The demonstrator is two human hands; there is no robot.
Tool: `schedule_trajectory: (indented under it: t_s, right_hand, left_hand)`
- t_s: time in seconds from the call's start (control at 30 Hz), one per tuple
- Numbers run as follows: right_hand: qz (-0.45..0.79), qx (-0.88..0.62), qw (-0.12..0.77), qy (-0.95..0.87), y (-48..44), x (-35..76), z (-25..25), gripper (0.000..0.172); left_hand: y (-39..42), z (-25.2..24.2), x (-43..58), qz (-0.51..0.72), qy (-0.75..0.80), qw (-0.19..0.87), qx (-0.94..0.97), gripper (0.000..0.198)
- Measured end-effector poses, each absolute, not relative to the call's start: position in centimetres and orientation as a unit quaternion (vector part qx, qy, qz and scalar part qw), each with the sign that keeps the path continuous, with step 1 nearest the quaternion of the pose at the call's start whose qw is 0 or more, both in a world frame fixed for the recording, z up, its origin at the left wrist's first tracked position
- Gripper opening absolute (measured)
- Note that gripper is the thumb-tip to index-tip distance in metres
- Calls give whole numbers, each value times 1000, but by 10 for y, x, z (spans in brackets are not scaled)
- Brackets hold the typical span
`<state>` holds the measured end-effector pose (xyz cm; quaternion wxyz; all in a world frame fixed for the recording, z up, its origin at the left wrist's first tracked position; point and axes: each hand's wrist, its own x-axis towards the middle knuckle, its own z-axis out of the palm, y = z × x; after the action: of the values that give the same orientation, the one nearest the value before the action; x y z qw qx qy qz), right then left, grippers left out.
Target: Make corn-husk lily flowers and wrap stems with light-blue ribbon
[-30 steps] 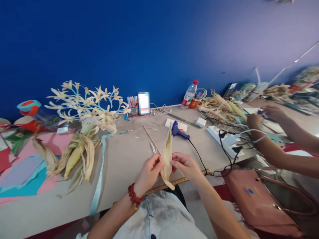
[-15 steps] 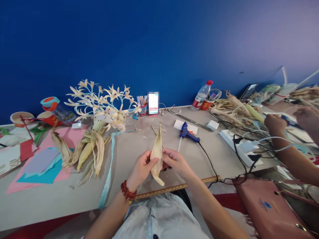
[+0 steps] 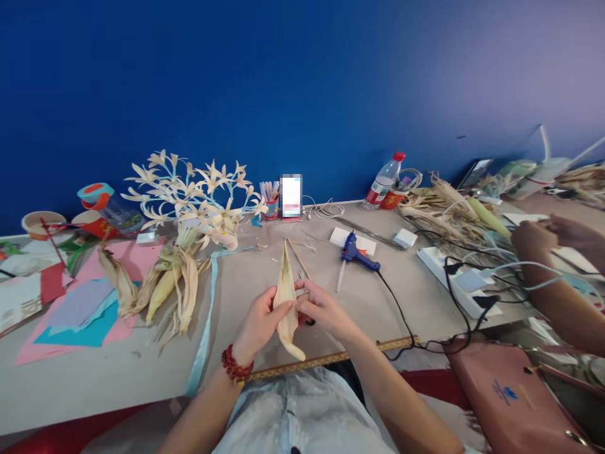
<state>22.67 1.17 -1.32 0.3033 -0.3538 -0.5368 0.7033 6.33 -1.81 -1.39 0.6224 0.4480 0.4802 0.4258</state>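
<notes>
A pale dried corn husk (image 3: 286,293) is held upright over the near middle of the table, its pointed tip up and its curled stem end down. My left hand (image 3: 262,318) grips its left edge, thumb laid across the front. On the other side my right hand (image 3: 324,309) pinches the right edge with bent fingers. Behind the husk lie a thin stick (image 3: 299,257) and scissors, mostly hidden by my right hand. A blue glue gun (image 3: 358,252) rests to the right, a glue stick beneath it.
Husk flowers (image 3: 212,189) stand at the back left, above a bundle of corn husks (image 3: 172,287) and coloured paper (image 3: 75,321). A light blue ribbon (image 3: 208,334) hangs over the front edge. At right are a power strip (image 3: 456,284), cables, a bottle (image 3: 384,181) and another person's hands (image 3: 539,236).
Both my hands have shifted slightly left and down with the husk, uncovering more of the stick and scissors. The other person's hands have come together at the right.
</notes>
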Motion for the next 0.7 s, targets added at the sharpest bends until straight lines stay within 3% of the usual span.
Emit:
schedule_trajectory:
  t_s: [0.2,0.43,0.7]
  right_hand:
    - [663,-300,263,-633,-9,151,-23,22]
    - [363,-207,195,-887,-58,16,-17,18]
    - [230,18,197,-953,-118,-47,-40,21]
  left_hand:
    - [-72,-11,-13,400,605,433,535,28]
    - [-170,4,-136,296,713,138,621,17]
    - [-290,-20,-193,128,717,-123,674,28]
